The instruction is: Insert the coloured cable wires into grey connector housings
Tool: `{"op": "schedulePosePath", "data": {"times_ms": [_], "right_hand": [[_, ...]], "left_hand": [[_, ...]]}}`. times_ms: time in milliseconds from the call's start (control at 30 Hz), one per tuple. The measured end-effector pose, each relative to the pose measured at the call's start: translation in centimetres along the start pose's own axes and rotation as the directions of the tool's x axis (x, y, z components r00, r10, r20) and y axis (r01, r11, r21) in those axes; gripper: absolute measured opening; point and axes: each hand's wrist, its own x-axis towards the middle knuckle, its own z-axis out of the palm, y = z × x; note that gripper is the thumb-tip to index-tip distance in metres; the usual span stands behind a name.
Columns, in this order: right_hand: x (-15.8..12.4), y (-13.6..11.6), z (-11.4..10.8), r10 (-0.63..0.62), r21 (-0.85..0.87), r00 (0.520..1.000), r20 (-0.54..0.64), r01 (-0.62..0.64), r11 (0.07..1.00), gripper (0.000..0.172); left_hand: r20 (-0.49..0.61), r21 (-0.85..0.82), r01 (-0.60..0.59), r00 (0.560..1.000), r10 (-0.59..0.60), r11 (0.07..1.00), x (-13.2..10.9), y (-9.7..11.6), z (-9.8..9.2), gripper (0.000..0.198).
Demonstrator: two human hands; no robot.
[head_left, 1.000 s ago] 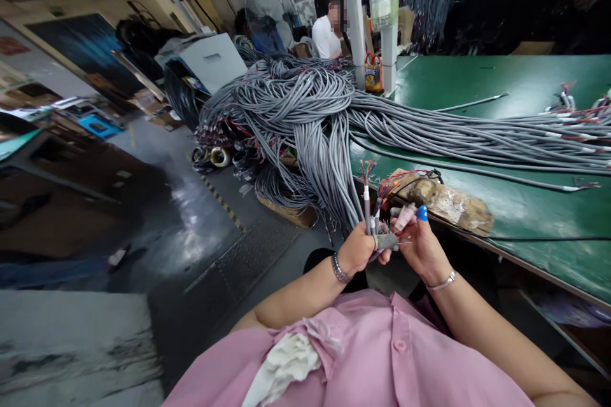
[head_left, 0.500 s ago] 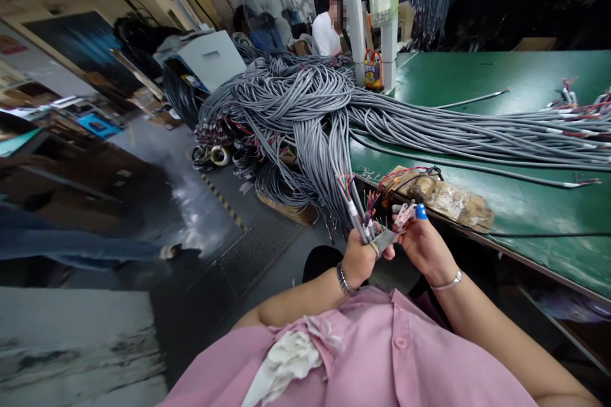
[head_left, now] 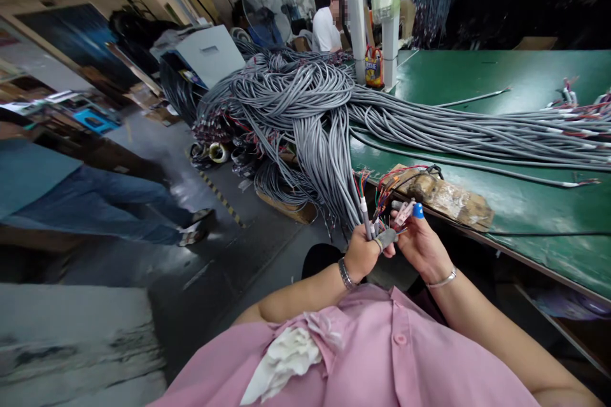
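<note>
My left hand (head_left: pixel 361 253) grips a small bunch of grey cable ends (head_left: pixel 366 215) whose stripped coloured wires stick up; its thumb wears a grey finger cot. My right hand (head_left: pixel 421 243) is closed around the wire tips beside it, with taped fingers and a blue cap on one fingertip. Both hands are held in front of my pink shirt, just off the near edge of the green table (head_left: pixel 506 95). A worn wooden block (head_left: pixel 443 196) with wires on it lies on the table right behind my hands.
A big heap of grey cables (head_left: pixel 305 102) spills from the table to the floor on the left. A white post (head_left: pixel 354 9) stands at the table's corner. One person sits at the back (head_left: pixel 327 28). Another person's legs (head_left: pixel 109 203) cross the aisle at the left.
The cable ends in my left hand tilted left, then came upright again. A person in jeans has walked into the aisle from the left.
</note>
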Motion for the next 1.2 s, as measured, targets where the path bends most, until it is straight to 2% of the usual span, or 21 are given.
{"op": "schedulePosePath", "data": {"times_ms": [133, 267, 400, 567, 733, 867, 1033, 1200], "right_hand": [[-0.2, -0.3, -1.0, -0.007, 0.046, 0.999, -0.052, 0.009, 0.999, 0.038], [-0.5, -1.0, -2.1, 0.063, 0.023, 0.997, -0.034, -0.062, 0.998, 0.042], [-0.5, -1.7, -2.1, 0.097, -0.024, 0.994, -0.047, -0.098, 0.995, 0.045], [0.1, -2.0, -1.2, 0.011, -0.057, 0.995, -0.100, -0.017, 0.998, 0.027], [0.3, -1.2, -1.1, -0.017, -0.046, 0.996, -0.092, 0.012, 0.999, 0.028], [0.6, -0.7, -1.1, -0.061, -0.040, 0.989, -0.137, 0.056, 0.998, 0.024], [0.9, -0.5, -0.7, -0.096, -0.009, 0.979, -0.178, 0.096, 0.995, 0.020], [0.5, -0.3, -0.6, -0.085, -0.009, 0.982, -0.170, 0.085, 0.996, 0.025]], "left_hand": [[0.003, -0.021, -0.023, 1.000, 0.023, 1.000, -0.5, 0.3, -0.4, 0.037], [0.013, 0.002, -0.043, 0.999, 0.043, 0.999, -1.3, 0.8, -0.9, 0.037], [-0.007, -0.007, -0.058, 0.998, 0.058, 0.998, -1.6, 1.3, -1.1, 0.037], [-0.040, -0.022, -0.075, 0.996, 0.074, 0.997, -1.1, 1.4, -0.4, 0.042], [-0.078, -0.028, -0.075, 0.994, 0.073, 0.997, -0.5, 0.9, 0.2, 0.038], [-0.105, -0.021, -0.064, 0.993, 0.062, 0.998, -0.3, 0.3, 0.2, 0.038], [-0.083, 0.014, -0.052, 0.995, 0.053, 0.999, -0.2, -0.1, 0.1, 0.039], [-0.066, 0.026, -0.067, 0.995, 0.069, 0.997, -0.4, 0.2, 0.1, 0.041]]}}
